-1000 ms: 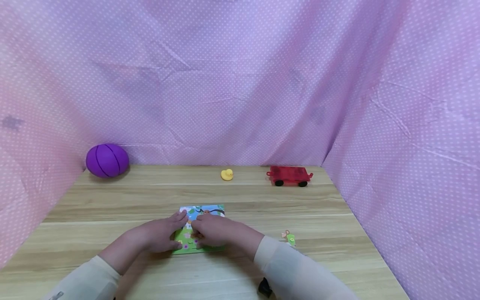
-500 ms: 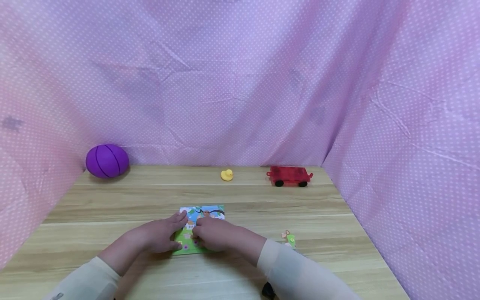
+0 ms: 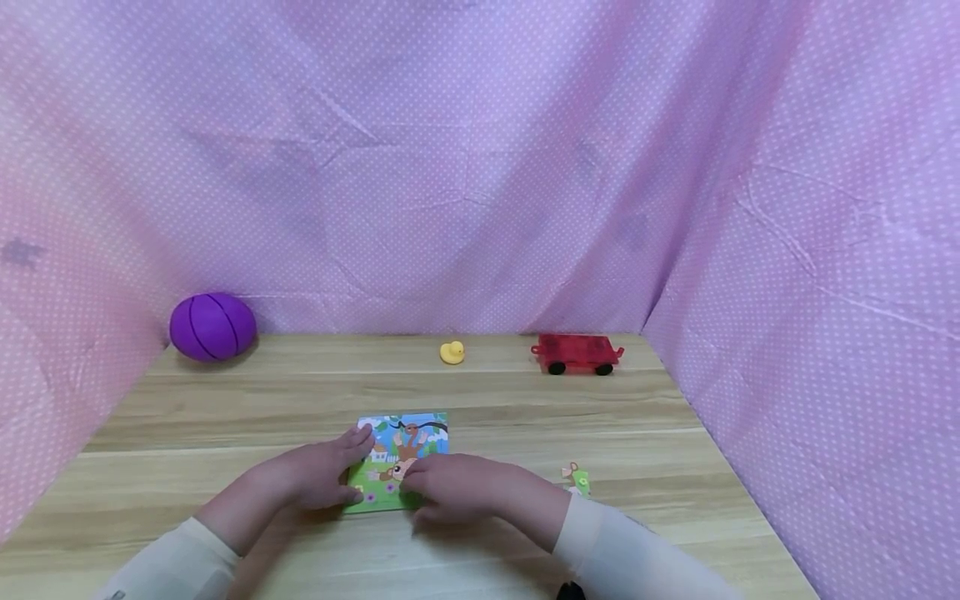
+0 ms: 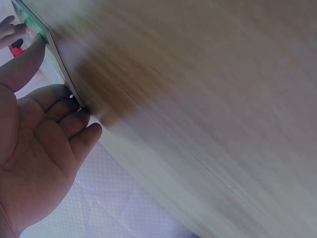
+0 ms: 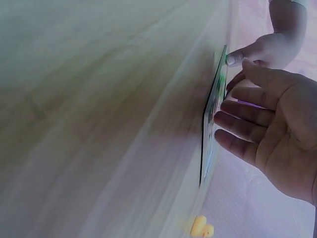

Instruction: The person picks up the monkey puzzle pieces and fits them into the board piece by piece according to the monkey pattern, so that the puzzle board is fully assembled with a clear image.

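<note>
A small jigsaw puzzle board (image 3: pixel 382 454) lies flat on the wooden table, its picture showing an upside-down monkey on a branch above green grass and flowers. My left hand (image 3: pixel 322 472) rests along its left side, thumb near the front corner and fingertips near the back. In the left wrist view, that hand's fingertips (image 4: pixel 79 119) lie right at the board's edge. My right hand (image 3: pixel 461 489) lies over the right front part of the board, covering it; in the right wrist view its fingers (image 5: pixel 242 126) are extended and loosely spread, with nothing seen between them.
A loose puzzle piece (image 3: pixel 579 481), green with some brown, lies to the right, beyond the right forearm. At the back stand a purple ball (image 3: pixel 213 327), a yellow rubber duck (image 3: pixel 452 352) and a red toy wagon (image 3: pixel 577 354). Pink dotted cloth (image 3: pixel 465 167) surrounds the table.
My right hand has slid right and toward me across the board, uncovering the monkey's body and face. The left hand has stayed at the left edge.
</note>
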Motion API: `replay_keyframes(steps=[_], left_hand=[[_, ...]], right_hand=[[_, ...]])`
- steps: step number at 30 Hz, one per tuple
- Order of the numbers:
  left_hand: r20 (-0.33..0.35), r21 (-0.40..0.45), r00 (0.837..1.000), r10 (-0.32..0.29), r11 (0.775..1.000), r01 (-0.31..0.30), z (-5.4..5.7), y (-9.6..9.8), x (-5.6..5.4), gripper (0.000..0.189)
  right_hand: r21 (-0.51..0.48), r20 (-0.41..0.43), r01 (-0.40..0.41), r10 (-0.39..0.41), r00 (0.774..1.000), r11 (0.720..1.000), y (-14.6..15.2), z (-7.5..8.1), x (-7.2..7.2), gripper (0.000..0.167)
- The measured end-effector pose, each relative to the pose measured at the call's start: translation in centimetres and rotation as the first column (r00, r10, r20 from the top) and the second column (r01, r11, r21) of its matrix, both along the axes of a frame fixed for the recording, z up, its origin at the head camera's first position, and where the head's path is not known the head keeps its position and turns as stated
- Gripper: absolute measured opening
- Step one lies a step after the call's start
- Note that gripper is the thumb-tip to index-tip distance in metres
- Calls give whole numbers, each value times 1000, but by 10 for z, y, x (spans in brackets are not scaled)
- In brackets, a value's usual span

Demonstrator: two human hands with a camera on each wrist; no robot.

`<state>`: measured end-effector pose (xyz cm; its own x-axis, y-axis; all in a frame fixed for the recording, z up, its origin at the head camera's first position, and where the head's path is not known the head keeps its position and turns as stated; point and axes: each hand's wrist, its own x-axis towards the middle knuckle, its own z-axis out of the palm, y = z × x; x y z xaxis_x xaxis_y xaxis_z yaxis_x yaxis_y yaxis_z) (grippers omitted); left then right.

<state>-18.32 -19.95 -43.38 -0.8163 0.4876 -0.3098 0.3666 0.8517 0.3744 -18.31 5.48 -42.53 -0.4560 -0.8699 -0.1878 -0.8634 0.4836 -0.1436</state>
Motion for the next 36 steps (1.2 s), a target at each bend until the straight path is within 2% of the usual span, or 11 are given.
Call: replay_keyframes(steps=[5, 9, 12, 16, 21, 23, 26, 29, 33, 36], left_hand=[[-1, -6, 1000, 0, 1000, 0, -2, 0, 0, 83], [-2, -12, 1000, -4, 1000, 4, -2, 1, 1, 83], [-1, -12, 1000, -4, 1000, 4, -2, 1, 1, 84], [-2, -11, 1000, -2, 1000, 2, -2, 1, 1, 84], [-1, -6, 1000, 0, 1000, 0, -1, 1, 1, 84], [2, -10, 1000, 1, 1000, -1, 0, 1, 2, 84], [1, -16, 1000, 1, 1000, -1, 0, 1, 2, 84], [3, -21, 1000, 6, 1000, -6, 0, 0, 2, 84], [5, -18, 1000, 10, 1000, -10, 0, 0, 1, 85], [4, -13, 1000, 6, 1000, -6, 0, 0, 1, 85]], right_hand=[[-68, -58, 11, -15, 998, 998, 29, 3, 0, 36], [-68, -50, 124, -128, 991, 990, 63, 8, -3, 41], [-56, -32, 230, -232, 972, 972, 89, 11, -7, 44], [-49, -10, 357, -358, 934, 933, 121, 13, -12, 47], [-6, 22, 504, -504, 863, 864, 154, 9, -16, 52], [22, 30, 545, -546, 837, 838, 165, 7, -16, 51], [40, 57, 573, -574, 817, 819, 178, 6, -13, 44], [18, 71, 561, -561, 825, 828, 187, 3, -12, 40], [-23, 78, 521, -518, 852, 853, 191, -1, -13, 31], [-31, 87, 502, -498, 863, 864, 190, -5, -13, 24]])
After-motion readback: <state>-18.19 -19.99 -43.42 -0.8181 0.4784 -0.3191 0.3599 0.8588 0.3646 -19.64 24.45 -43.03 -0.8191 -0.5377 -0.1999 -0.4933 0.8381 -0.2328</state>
